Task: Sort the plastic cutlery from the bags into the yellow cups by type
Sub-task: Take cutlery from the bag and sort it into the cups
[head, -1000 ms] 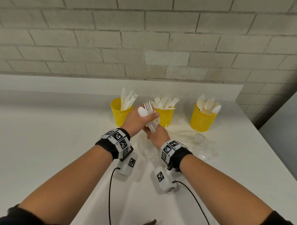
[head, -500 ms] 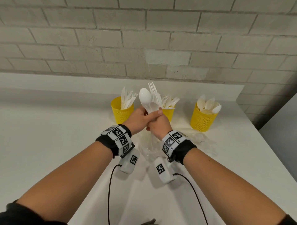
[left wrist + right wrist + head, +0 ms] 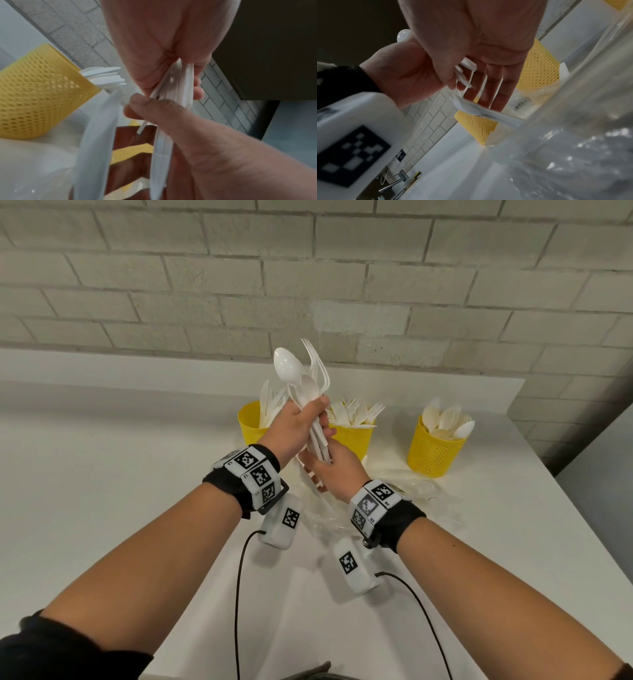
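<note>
My left hand (image 3: 294, 429) grips a bundle of white plastic spoons and forks (image 3: 301, 385) by the handles and holds it upright above the table. My right hand (image 3: 337, 470) is just below it. In the left wrist view its thumb (image 3: 145, 106) presses the handle ends (image 3: 161, 148) against its straight fingers (image 3: 494, 89). Behind the hands stand three yellow mesh cups. The left cup (image 3: 250, 422) holds knives, the middle cup (image 3: 352, 436) forks, the right cup (image 3: 431, 453) spoons. A clear plastic bag (image 3: 322, 515) hangs under the hands.
More crumpled clear bag (image 3: 421, 491) lies on the white table (image 3: 102, 508) in front of the right cup. A grey brick wall (image 3: 308, 285) closes off the back. The table's right edge (image 3: 561, 501) drops off beyond the spoon cup. Wrist camera cables (image 3: 238, 594) trail toward me.
Both hands have lifted the cutlery bundle up from the bag to well above the cup rims. The right hand now sits lower, at the handle ends.
</note>
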Demonstrator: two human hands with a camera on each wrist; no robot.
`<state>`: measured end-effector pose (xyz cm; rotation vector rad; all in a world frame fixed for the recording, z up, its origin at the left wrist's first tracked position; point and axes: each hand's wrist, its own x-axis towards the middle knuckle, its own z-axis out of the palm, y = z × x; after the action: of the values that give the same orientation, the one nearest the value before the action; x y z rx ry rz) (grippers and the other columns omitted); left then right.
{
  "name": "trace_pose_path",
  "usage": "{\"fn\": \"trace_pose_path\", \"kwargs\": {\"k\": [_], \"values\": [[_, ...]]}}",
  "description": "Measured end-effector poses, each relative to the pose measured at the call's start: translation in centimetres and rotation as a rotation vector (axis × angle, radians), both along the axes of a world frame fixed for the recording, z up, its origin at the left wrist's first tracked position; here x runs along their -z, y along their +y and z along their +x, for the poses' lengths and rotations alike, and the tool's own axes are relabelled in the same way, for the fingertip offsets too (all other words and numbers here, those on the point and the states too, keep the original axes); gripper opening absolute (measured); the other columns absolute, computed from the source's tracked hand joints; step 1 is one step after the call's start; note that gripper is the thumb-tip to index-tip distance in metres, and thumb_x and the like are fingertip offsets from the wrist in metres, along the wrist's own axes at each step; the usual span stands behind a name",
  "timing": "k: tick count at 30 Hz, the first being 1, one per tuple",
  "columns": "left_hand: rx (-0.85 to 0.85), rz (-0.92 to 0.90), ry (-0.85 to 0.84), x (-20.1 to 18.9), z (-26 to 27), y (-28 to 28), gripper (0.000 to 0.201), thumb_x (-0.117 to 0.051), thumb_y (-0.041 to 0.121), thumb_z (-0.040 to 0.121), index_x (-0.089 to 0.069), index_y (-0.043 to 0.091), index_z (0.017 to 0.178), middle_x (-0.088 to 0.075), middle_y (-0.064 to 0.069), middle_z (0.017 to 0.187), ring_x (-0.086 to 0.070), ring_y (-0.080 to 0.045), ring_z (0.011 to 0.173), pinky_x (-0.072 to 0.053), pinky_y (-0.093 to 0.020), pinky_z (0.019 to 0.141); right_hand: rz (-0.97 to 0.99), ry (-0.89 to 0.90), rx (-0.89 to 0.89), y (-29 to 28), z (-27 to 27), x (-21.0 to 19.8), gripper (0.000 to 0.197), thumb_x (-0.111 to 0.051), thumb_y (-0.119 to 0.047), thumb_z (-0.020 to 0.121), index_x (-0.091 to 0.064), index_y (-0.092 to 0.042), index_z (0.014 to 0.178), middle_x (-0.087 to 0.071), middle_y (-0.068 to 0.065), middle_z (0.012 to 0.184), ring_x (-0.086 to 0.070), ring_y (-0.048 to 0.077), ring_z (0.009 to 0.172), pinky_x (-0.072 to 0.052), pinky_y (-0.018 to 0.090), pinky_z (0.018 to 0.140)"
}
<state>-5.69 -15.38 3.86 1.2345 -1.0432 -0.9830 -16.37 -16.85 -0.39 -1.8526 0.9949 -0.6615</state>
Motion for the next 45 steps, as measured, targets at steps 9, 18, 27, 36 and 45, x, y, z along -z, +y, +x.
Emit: {"fn": "trace_pose_path", "kwargs": {"k": [9, 18, 27, 36, 45], "values": [[-0.009, -0.006, 0.062, 0.2, -0.4, -0.1, 0.01, -0.051, 0.019, 0.095, -0.053, 0.013, 0.087, -0.049, 0.003, 0.063, -0.052, -0.013, 0.05, -0.049, -0.04, 0.072, 0.031, 0.078, -0.023, -0.7, -1.9, 0.2, 0.044, -0.078, -0.034, 0.073, -0.06, -0.016, 0.108, -0.063, -0.005, 0.095, -0.056, 0.007, 0.076, -0.044, 0.021, 0.068], [0.039, -0.002, -0.055, 0.7, -0.2, 0.8, 0.013, -0.045, 0.01, 0.095, -0.057, 0.009, 0.089, -0.047, 0.0, 0.06, -0.038, -0.011, 0.046, -0.042, -0.027, 0.052, 0.151, -0.233, 0.058, -2.2, -2.6, -4.8, 0.033, -0.057, -0.038, 0.089, -0.059, -0.021, 0.118, -0.061, -0.009, 0.089, -0.053, 0.0, 0.075, -0.04, 0.019, 0.068], [0.105, 0.0, -0.042, 1.2, -0.7, 1.3, 0.018, -0.048, 0.023, 0.099, -0.06, 0.015, 0.089, -0.059, -0.001, 0.073, -0.039, -0.012, 0.046, -0.045, -0.026, 0.048, 0.095, -0.345, 0.138, -3.8, -2.5, -5.4, 0.021, -0.067, -0.038, 0.084, -0.072, -0.019, 0.078, -0.066, -0.001, 0.066, -0.056, 0.011, 0.056, -0.053, 0.025, 0.059], [0.043, 0.086, 0.012, 1.6, 0.1, 1.0, 0.024, -0.053, 0.034, 0.095, -0.072, 0.02, 0.091, -0.071, -0.016, 0.097, -0.055, -0.018, 0.047, -0.052, -0.028, 0.053, 0.142, -0.688, 0.279, -5.7, -3.9, -7.3, 0.026, -0.042, -0.033, 0.099, -0.046, -0.008, 0.105, -0.064, 0.01, 0.083, -0.066, 0.024, 0.07, -0.058, 0.034, 0.066], [0.104, 0.055, -0.008, 1.3, -0.7, 0.6, 0.028, -0.049, 0.027, 0.098, -0.064, 0.005, 0.107, -0.058, -0.002, 0.066, -0.045, -0.015, 0.045, -0.053, -0.032, 0.055, 0.211, -0.458, 0.13, -6.6, -3.2, -6.7, 0.033, -0.064, -0.039, 0.086, -0.062, -0.015, 0.108, -0.039, -0.007, 0.052, -0.032, 0.009, 0.039, -0.028, 0.024, 0.042]]}}
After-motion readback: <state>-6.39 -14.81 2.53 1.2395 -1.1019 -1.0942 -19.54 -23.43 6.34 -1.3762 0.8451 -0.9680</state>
